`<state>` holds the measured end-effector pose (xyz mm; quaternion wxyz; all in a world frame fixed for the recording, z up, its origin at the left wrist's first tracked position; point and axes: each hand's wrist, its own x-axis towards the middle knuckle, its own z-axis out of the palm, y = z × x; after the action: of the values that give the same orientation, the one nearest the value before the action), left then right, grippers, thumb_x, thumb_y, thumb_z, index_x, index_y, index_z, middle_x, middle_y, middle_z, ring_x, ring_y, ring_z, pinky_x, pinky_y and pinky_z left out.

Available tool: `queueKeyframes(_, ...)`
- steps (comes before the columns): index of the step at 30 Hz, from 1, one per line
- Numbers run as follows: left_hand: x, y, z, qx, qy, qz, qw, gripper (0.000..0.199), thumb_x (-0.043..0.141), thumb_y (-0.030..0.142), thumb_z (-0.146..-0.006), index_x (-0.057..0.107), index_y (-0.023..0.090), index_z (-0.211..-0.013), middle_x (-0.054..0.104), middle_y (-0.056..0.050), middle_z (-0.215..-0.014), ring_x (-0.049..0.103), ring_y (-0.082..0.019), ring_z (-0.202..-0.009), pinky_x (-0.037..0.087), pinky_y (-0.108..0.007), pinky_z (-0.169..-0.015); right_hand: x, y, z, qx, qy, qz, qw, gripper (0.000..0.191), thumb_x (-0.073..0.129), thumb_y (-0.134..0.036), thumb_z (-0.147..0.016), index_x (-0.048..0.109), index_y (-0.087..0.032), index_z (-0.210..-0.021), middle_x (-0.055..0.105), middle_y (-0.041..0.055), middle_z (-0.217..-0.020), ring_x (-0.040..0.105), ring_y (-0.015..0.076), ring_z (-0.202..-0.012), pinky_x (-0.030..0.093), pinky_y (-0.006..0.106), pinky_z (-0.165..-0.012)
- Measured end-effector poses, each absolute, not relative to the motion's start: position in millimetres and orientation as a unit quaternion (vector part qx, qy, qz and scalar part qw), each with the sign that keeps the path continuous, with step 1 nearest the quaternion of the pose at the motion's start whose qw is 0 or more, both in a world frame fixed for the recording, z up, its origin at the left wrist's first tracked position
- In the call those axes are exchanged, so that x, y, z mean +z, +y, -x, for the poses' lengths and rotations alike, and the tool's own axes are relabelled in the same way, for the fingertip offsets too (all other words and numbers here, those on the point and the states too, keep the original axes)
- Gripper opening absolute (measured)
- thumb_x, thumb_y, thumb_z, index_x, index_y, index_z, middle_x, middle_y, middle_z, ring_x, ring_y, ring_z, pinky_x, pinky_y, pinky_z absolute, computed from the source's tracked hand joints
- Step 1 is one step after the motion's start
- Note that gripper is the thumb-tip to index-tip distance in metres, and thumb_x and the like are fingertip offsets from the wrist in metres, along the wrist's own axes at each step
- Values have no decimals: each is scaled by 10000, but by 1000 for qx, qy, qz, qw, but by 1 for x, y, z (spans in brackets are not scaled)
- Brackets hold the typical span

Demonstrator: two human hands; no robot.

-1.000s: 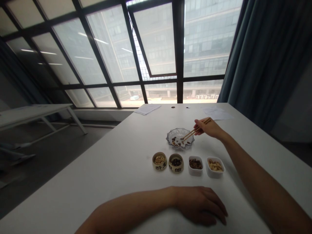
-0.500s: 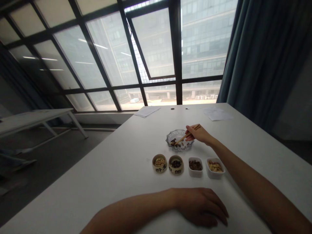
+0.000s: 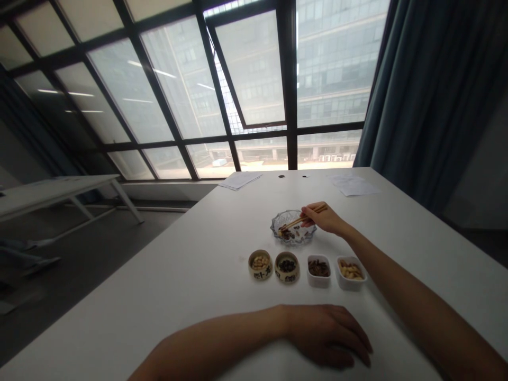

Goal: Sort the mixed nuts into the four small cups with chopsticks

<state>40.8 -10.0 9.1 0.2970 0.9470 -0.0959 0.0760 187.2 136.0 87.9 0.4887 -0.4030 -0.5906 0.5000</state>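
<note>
My right hand (image 3: 319,216) is closed around a pair of wooden chopsticks (image 3: 304,217). Their tips reach down into a clear glass bowl (image 3: 273,226) with a scalloped rim, among dark and pale pieces. Whether the tips pinch a piece is too small to tell. My left hand (image 3: 329,334) lies palm down on the white table, fingers loosely stretched, holding nothing. Between my hands stands a row of small containers: a round bowl of peanuts (image 3: 260,263), a round bowl of dark pieces (image 3: 287,265), a white tub of brown seeds (image 3: 318,269) and a white tub of light-brown nuts (image 3: 351,270).
Papers (image 3: 240,180) lie at the far left of the white table (image 3: 190,275), and more sheets (image 3: 353,185) at the far right. Another table (image 3: 59,191) stands to the left. Windows and a blue curtain (image 3: 413,106) border the far side.
The chopstick tips have shifted slightly left inside the glass bowl, and the two sticks now show more apart. My left hand has stayed in place.
</note>
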Motion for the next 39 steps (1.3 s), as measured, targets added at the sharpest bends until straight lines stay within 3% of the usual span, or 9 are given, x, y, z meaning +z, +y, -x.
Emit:
queueKeyframes(11, 8, -10, -41, 76, -93, -946, 300, 437, 475, 336, -961, 692, 47, -1207, 667, -172, -1342, 598, -218, -1340, 317, -254, -1257, 95, 134, -185, 478, -558, 454, 504, 383, 669, -300, -1012, 716, -107, -685, 738, 115, -579, 749, 204, -491, 599, 196, -445)
queueKeyframes(29, 9, -10, -42, 84, -98, -943, 308, 425, 490, 330, -952, 699, 41, -1183, 678, -179, -1321, 619, -231, -1311, 343, -267, -1247, 91, 131, -178, 503, -535, 461, 498, 391, 621, -262, -1038, 723, -101, -696, 764, 143, -636, 778, 229, -556, 638, 234, -511)
queueKeyframes(34, 11, -10, -42, 67, -84, -940, 323, 388, 501, 339, -945, 693, 104, -1186, 676, -154, -1336, 607, -213, -1338, 350, -271, -1242, 89, 133, -179, 514, -523, 457, 505, 404, 638, -294, -1031, 719, -114, -679, 758, 138, -619, 771, 216, -539, 641, 224, -531)
queueKeyframes(39, 8, -10, -41, 70, -84, -941, 320, 394, 501, 339, -948, 688, 95, -1195, 668, -157, -1349, 596, -219, -1345, 333, -278, -1254, 87, 135, -183, 514, -521, 452, 510, 415, 689, -376, -998, 718, -115, -678, 762, 160, -636, 778, 233, -552, 648, 234, -545)
